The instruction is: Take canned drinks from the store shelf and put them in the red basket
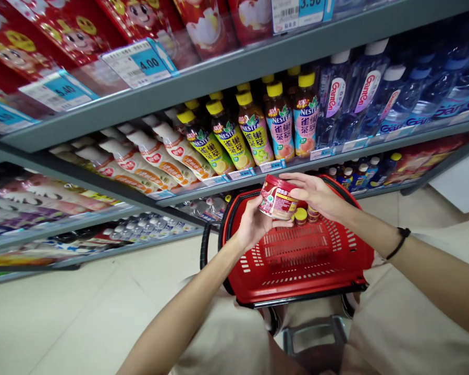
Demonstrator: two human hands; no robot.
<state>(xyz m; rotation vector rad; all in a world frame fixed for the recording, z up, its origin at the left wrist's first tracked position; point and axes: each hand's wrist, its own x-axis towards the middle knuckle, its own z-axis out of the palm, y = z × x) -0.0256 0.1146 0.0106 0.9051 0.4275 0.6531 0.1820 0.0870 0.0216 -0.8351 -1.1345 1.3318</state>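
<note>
A red can with a yellow and pink printed label is held tilted above the red shopping basket. My left hand is closed round its lower left side, fingers passing beneath it. Against the can's upper right side rest the fingers of my right hand, closed on it as well. Below the can, partly hidden by it and my hands, several bottles with yellow caps lie at the far end inside the basket. A dark band is round my right wrist.
Shelves stand in front, with Nestea bottles, white bottles with orange labels and clear Ganten water bottles. Red packages line the shelf above, behind price tags. The basket's black handle hangs at its left. Pale floor tiles lie below.
</note>
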